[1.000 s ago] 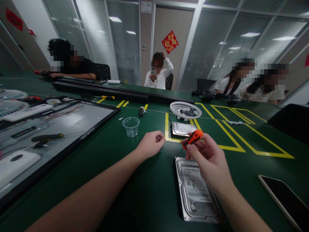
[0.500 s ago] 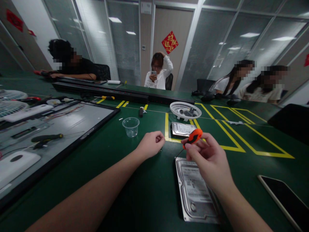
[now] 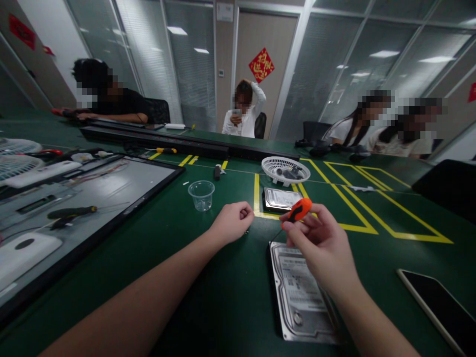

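Observation:
Between the thumb and fingers of my right hand (image 3: 323, 238) is a screwdriver (image 3: 299, 210) with an orange and black handle. Its thin shaft slants down to the far left corner of a hard drive (image 3: 297, 287) lying flat on the green table. My left hand (image 3: 234, 221) rests on the table left of the drive, fingers curled in; a small shiny bit shows under it, too small to name. A second hard drive (image 3: 281, 199) lies beyond my hands. Left of it stands a clear plastic cup (image 3: 202, 195).
A white basket (image 3: 285, 170) with dark parts sits further back. At left lies a large panel (image 3: 111, 193) bearing a dark-handled screwdriver (image 3: 72, 212). A phone (image 3: 439, 307) is at right. A yellow screwdriver (image 3: 166, 149) lies near a long black bar (image 3: 156, 141). Several people sit across the table.

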Action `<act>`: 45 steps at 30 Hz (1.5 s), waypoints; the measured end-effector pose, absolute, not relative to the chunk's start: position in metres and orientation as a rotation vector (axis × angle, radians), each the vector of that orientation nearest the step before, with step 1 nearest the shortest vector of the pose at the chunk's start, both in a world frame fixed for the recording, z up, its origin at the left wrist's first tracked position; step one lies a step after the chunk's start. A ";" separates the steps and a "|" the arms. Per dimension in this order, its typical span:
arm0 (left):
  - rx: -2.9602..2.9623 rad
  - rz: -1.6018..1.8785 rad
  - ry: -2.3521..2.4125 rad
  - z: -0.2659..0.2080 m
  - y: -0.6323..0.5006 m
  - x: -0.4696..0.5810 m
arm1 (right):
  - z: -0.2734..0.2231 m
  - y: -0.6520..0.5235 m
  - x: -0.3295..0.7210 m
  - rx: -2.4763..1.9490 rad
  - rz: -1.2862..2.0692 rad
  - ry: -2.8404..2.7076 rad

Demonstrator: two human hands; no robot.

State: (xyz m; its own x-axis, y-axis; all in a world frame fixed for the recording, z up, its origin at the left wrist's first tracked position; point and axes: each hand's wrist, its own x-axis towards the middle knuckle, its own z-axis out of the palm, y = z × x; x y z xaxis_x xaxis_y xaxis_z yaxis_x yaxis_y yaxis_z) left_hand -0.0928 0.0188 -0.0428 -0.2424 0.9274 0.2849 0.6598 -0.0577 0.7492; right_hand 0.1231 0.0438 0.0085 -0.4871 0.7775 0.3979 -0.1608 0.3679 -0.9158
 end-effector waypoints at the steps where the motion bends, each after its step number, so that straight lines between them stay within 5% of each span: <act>1: 1.696 1.197 1.908 -0.043 0.019 -0.093 | 0.009 0.043 0.123 -0.548 1.279 -1.711; 45: 1.716 1.203 1.921 -0.045 0.020 -0.093 | 0.003 0.048 0.123 -0.550 1.322 -1.697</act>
